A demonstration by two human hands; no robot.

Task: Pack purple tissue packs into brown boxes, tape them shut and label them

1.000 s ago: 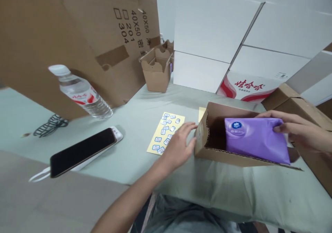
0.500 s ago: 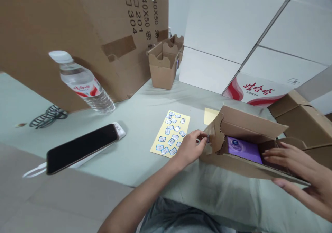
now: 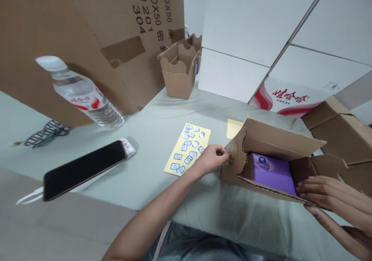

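Observation:
An open cardboard box (image 3: 273, 193) lies tilted at the table's front right, with a purple tissue pack (image 3: 273, 173) inside. My right hand (image 3: 337, 199) holds the box's near wall, fingers inside and thumb outside. At the box's left end, my left hand (image 3: 213, 159) is closed in a pinch, its fingertips against the cardboard beside a shiny patch that looks like clear tape. Whatever sits between those fingertips is too small to make out. Partly under the left wrist is a yellow sheet (image 3: 176, 152) with several small blue-edged stickers.
A second yellow paper (image 3: 234, 128) lies behind the box. Small cardboard boxes (image 3: 177, 78) stand at the back. To the left are a water bottle (image 3: 84, 94), a phone (image 3: 84, 170) and a coiled black cable (image 3: 48, 133). Large cartons (image 3: 232, 71) and a brown box (image 3: 334, 133) border the table.
The view has shifted slightly. My left fingers have curled tighter at the box end. The box tips more toward me, showing more of the purple pack, and my right hand grips its wall more closely.

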